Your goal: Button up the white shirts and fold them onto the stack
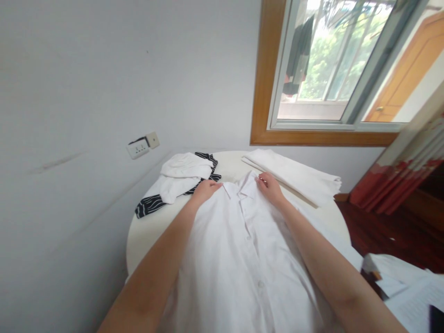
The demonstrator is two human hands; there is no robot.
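Observation:
A white button-up shirt [229, 249] lies front side up over the round table [142, 240], its collar towards the wall and its body running down towards me. My left hand [208, 188] pinches the shirt at the shoulder, just left of the collar. On the other side of the collar, my right hand [269, 186] has its fingers closed on the shirt's right shoulder. The collar stands partly open between both hands, and buttons show down the front. My forearms cover parts of the sleeves and sides.
A crumpled white garment with black striped trim [183, 173] lies at the table's back left. Folded white cloth [294, 175] rests at the back right. Papers [416, 296] sit at lower right, near a red curtain [391, 175]. The wall [104, 92] and window frame [263, 92] bound the far side.

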